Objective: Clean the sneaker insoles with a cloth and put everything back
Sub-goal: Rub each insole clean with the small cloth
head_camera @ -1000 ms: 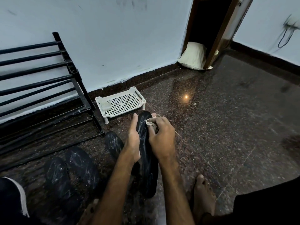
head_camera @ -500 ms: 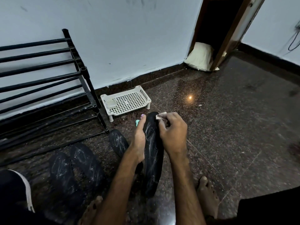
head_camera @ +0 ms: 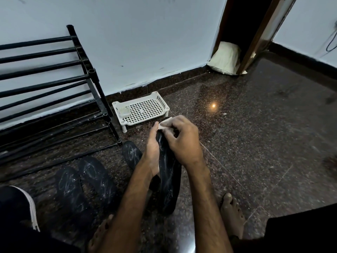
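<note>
White tray [head_camera: 145,111] w/ small soap-like block [head_camera: 124,111]. Left hand [head_camera: 152,152] grips insole [head_camera: 168,172]; right hand [head_camera: 182,141] fingers pinch cloth [head_camera: 165,123].

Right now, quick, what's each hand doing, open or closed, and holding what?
Left hand: closed on the black insole, gripping it from the side.
Right hand: closed on the white cloth, pressing it on the insole's top end.

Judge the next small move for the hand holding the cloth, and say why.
Probably drag the cloth down along the insole. The right hand presses it at the top end, the left hand steadies the side, and pale streaks show lower down.
</note>
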`<state>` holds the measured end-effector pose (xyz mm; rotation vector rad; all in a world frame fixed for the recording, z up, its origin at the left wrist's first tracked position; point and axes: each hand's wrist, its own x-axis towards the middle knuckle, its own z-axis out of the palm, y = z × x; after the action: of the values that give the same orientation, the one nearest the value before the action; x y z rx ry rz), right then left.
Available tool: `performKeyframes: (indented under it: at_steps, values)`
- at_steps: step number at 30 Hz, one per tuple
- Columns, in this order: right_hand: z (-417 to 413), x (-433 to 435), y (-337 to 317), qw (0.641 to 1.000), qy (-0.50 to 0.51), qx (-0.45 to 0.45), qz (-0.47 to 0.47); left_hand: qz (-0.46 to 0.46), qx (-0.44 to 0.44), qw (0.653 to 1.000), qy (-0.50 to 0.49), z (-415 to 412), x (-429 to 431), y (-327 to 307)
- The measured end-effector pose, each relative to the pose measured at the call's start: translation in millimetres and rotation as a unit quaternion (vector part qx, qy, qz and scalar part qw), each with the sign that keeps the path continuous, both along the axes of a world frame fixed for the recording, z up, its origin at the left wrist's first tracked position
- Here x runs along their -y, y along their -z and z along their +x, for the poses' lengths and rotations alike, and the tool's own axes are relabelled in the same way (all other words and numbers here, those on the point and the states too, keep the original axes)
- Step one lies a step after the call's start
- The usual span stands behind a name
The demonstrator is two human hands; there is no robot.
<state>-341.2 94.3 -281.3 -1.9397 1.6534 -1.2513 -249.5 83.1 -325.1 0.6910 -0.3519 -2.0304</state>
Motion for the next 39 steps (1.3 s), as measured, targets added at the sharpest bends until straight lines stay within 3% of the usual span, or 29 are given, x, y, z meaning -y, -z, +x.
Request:
performKeyframes:
  at_steps: [2,5,7,12,17,19,22,27,29,32,34,37,39]
  values:
    - [-7.7,-0.9,0.4,0.999,-0.011,-0.007,0.032,0.000,0.007,1.000,0.009,5.0,0.8,0.8]
    - [-17.4,-2.1,4.4,0.994,0.104,-0.016,0.025,-0.006,0.027,0.999,0.034,2.1,0.5,1.3]
    - [-10.7,0.3,1.3,0.992,0.123,-0.012,-0.005,-0.004,0.028,0.999,0.030,-3.3,-0.5,0.4]
    - [-4.6,-0.3,-7.6,0.997,-0.037,-0.016,0.064,0.001,-0.003,1.000,0.005,5.0,-0.7,-1.0]
    - [-11.6,2.5,-5.7,0.991,0.123,-0.036,0.025,-0.011,0.020,0.999,0.027,-0.4,-1.3,-1.6]
    - [-2.3,4.6,-10.8,0.997,0.073,-0.021,0.010,-0.017,0.010,1.000,0.016,-0.4,-1.8,-1.1]
    - [-3.6,1.1,-11.2,0.996,-0.033,-0.011,0.078,-0.016,0.007,1.000,0.013,7.8,-0.7,0.4]
    - [-10.0,3.2,-10.0,0.991,0.125,-0.032,0.022,-0.027,0.024,0.999,0.030,2.9,-0.6,-0.7]
    - [-1.1,5.4,-15.0,0.996,0.081,-0.022,0.009,-0.020,0.014,1.000,0.013,2.4,0.1,0.3]
    - [0.2,2.4,-14.7,0.995,-0.041,-0.018,0.088,-0.012,0.011,1.000,0.016,8.9,0.5,2.6]
    - [-7.5,1.7,-9.9,0.995,-0.006,-0.026,0.097,-0.010,0.029,0.999,0.025,10.7,0.0,4.4]
    - [-8.5,4.9,-8.5,0.993,0.110,-0.036,0.038,-0.016,0.026,0.999,0.033,3.7,0.7,5.4]
    - [0.3,5.9,-11.6,0.995,0.089,-0.031,0.013,-0.014,0.024,0.999,0.024,2.2,0.1,4.8]
